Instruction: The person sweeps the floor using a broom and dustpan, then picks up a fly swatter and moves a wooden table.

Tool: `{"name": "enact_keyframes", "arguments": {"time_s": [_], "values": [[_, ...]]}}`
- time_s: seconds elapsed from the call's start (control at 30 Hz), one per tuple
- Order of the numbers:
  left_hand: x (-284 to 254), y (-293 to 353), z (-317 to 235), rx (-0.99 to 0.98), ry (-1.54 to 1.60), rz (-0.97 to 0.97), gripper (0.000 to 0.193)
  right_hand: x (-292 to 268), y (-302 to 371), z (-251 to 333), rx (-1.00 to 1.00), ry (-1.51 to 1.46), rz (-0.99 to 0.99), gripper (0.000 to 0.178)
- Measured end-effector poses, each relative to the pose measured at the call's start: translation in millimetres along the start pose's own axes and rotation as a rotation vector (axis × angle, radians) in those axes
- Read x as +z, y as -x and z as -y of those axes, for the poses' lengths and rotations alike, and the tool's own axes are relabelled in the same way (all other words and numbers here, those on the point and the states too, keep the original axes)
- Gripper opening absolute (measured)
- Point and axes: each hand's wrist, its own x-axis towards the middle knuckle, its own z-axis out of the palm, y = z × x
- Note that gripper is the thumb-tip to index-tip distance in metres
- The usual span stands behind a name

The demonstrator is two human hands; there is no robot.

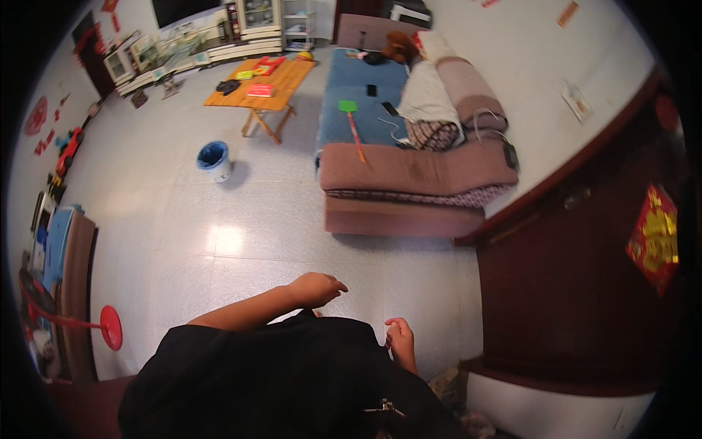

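Observation:
My left hand (319, 290) is held out in front of my body over the tiled floor, its back turned up. The fingers curl loosely inward, and no object shows in them. Lower and to the right, my right hand (400, 339) hangs beside my dark shirt (285, 380) with the fingers bent into a loose fist. Nothing is visible in that one either. The two hands are apart and touch no furniture. Nearest ahead of them stands the brown sofa arm (409, 172).
A bin with a blue liner (213, 157) stands on the floor ahead, before a wooden folding table (285, 77). A green fly swatter (352, 124) leans on the blue-covered sofa (336, 77). At right is a dark door (570, 285); at left, a red round-based fan (110, 327).

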Motion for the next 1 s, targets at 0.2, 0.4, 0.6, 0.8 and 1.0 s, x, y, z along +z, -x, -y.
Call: {"name": "enact_keyframes", "arguments": {"time_s": [0.2, 0.4, 0.6, 0.8, 1.0], "values": [[-52, 18, 35, 0.000, 0.276, -0.028, 0.037, 88, -50, 98, 0.134, -0.073, 0.308, 0.021], [-87, 13, 47, 0.181, 1.153, -0.322, 0.071, 184, -104, 192, 0.298, -0.512, 0.892, 0.026], [-147, -8, 85, -0.205, 1.606, -0.651, 0.032, 276, -163, 223, 0.299, -0.519, 0.908, 0.038], [-178, -21, 156, -0.285, 1.563, -0.770, 0.032, 323, -241, 224, -0.066, -0.159, 0.945, 0.025], [-207, -35, 210, -0.454, 1.491, -0.879, 0.029, 289, -318, 237, -0.165, 0.059, 0.652, 0.019]]}}
